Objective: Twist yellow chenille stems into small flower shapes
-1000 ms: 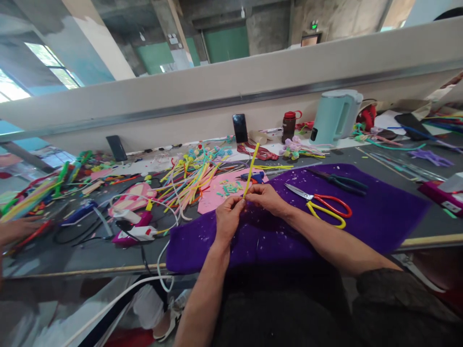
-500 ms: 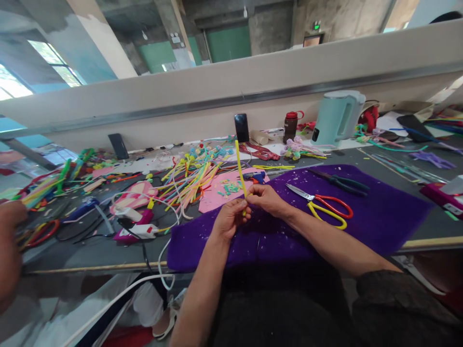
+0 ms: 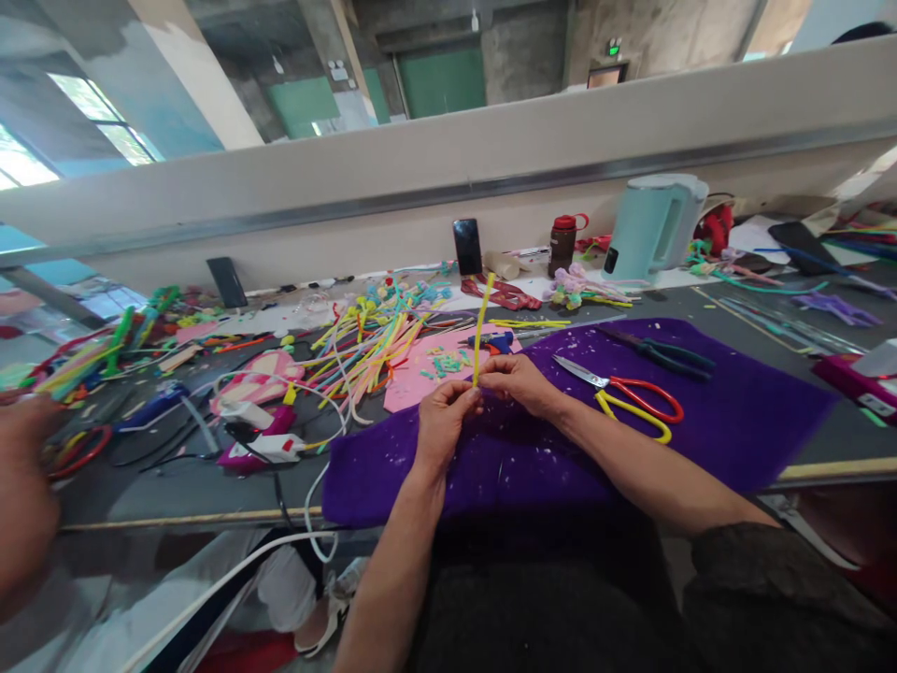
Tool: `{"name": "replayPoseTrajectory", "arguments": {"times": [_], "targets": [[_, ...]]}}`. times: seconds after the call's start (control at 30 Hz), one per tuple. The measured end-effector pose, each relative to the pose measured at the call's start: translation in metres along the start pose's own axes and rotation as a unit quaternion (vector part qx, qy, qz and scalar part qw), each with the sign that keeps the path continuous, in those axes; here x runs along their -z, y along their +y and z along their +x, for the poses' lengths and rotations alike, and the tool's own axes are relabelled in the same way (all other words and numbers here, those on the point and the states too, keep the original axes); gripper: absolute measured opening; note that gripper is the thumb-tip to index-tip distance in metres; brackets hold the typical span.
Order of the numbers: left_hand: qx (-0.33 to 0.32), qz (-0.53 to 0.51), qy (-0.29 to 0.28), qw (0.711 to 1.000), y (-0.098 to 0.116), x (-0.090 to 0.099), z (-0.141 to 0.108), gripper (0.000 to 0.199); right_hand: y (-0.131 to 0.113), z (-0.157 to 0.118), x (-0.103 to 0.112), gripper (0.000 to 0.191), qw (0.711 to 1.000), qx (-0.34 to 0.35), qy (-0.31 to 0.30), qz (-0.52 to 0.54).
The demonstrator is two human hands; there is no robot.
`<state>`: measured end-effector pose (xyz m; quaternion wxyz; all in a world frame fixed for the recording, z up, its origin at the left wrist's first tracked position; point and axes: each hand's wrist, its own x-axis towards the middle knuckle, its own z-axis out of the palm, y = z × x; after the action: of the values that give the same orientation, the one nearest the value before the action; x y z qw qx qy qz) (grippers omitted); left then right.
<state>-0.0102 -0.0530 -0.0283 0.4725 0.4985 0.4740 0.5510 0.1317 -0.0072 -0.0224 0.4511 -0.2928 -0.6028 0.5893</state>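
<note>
A yellow fuzzy stick (image 3: 480,327) stands nearly upright, leaning a little right at its top, over the purple cloth (image 3: 392,458). My left hand (image 3: 444,411) pinches its lower end between thumb and fingers. Touching the same end from the right, my right hand (image 3: 517,381) has its fingertips closed on it. Scissors with one red and one yellow handle (image 3: 641,397) lie on the cloth right of my hands, and dark pliers (image 3: 665,355) lie behind them. A pink sheet (image 3: 403,388) with small green and yellow bits is behind my hands.
Coloured sticks (image 3: 385,346) are heaped at the back left. A blue glue gun (image 3: 499,342) lies behind my hands. Power strips with cables (image 3: 263,449) lie left. A phone (image 3: 466,247), bottle (image 3: 562,245) and kettle (image 3: 651,229) stand at the back. Another person's hand (image 3: 28,495) is far left.
The yellow stick's top has tilted to the right. My left hand has turned slightly, and its fingers are more tucked in. The other person's hand has shifted a little right.
</note>
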Motion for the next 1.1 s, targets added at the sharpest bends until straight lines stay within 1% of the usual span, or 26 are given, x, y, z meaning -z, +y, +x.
{"name": "replayPoseTrajectory", "arguments": {"times": [0.1,0.2,0.27,0.33,0.4,0.43,0.5,0.6,0.67,0.73,0.83,0.9,1.0,1.1], "targets": [[0.016,-0.012,-0.004,1.000,0.002,-0.001,0.000,0.021,0.002,0.000,0.000,0.020,1.000,0.000,-0.007,0.011],[0.067,-0.041,-0.022,0.997,0.002,0.002,0.001,0.023,0.002,0.000,0.001,0.021,0.999,0.000,-0.034,0.020],[0.120,-0.085,-0.063,0.987,0.002,0.006,0.002,0.022,0.001,-0.001,0.002,0.022,0.997,-0.008,-0.069,0.029],[0.166,-0.135,-0.117,0.970,0.002,0.009,0.003,0.020,-0.001,-0.001,0.003,0.023,0.994,-0.014,-0.103,0.039],[0.191,-0.161,-0.154,0.956,0.002,0.011,0.003,0.020,-0.003,-0.002,0.002,0.024,0.993,-0.015,-0.113,0.039],[0.194,-0.159,-0.157,0.955,0.002,0.011,0.003,0.020,-0.003,-0.002,0.001,0.023,0.994,-0.015,-0.106,0.033],[0.171,-0.125,-0.126,0.969,0.001,0.009,0.003,0.022,-0.002,-0.002,-0.001,0.021,0.998,-0.005,-0.066,0.005],[0.072,-0.045,-0.037,0.996,-0.002,0.004,0.001,0.027,0.000,-0.001,-0.003,0.016,0.999,0.021,0.001,-0.047],[0.021,-0.016,-0.002,1.000,-0.002,0.002,0.000,0.027,0.000,-0.001,-0.003,0.014,0.997,0.032,0.015,-0.065],[0.008,-0.011,0.002,1.000,-0.002,0.001,0.000,0.025,-0.001,-0.002,-0.002,0.014,0.998,0.029,0.006,-0.061],[0.029,-0.020,-0.002,0.999,0.000,0.001,-0.001,0.025,-0.002,-0.002,0.000,0.016,0.999,0.021,-0.024,-0.037],[0.066,-0.040,-0.012,0.997,0.001,0.003,0.000,0.026,-0.002,-0.002,0.001,0.017,0.999,0.024,-0.042,-0.022],[0.133,-0.097,-0.052,0.985,0.002,0.007,0.002,0.025,-0.002,-0.002,0.001,0.019,0.998,0.029,-0.061,-0.007],[0.178,-0.166,-0.106,0.964,0.002,0.011,0.004,0.022,-0.002,-0.003,0.000,0.020,0.997,0.030,-0.076,0.009]]}}
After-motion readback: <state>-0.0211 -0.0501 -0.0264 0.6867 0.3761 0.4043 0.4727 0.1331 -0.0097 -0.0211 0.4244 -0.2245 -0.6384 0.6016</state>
